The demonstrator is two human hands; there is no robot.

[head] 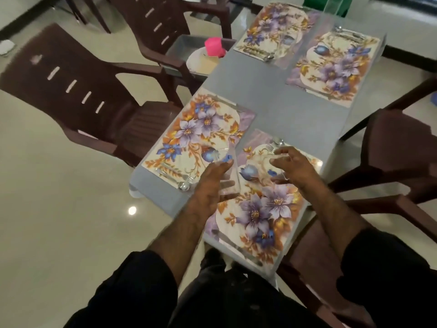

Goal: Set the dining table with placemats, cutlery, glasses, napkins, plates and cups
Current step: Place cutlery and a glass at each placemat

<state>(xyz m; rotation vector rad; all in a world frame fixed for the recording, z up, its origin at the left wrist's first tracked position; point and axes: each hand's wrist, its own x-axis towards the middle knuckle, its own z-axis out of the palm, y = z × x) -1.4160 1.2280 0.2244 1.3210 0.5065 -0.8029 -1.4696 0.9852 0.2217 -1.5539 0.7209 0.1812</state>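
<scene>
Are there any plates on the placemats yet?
No: the four floral placemats carry only cutlery at their edges, and the one plate in view sits off the table.

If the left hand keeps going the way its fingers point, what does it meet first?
Probably the far-left placemat: the left hand, holding a clear glass, points up-left toward it. Height above the table is unclear.

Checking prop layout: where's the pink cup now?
Head view, upper middle: the pink cup stands on a white plate in a tray on a chair, left of the table.

left hand and right hand both forward, fingers curled, forearms bare.
</scene>
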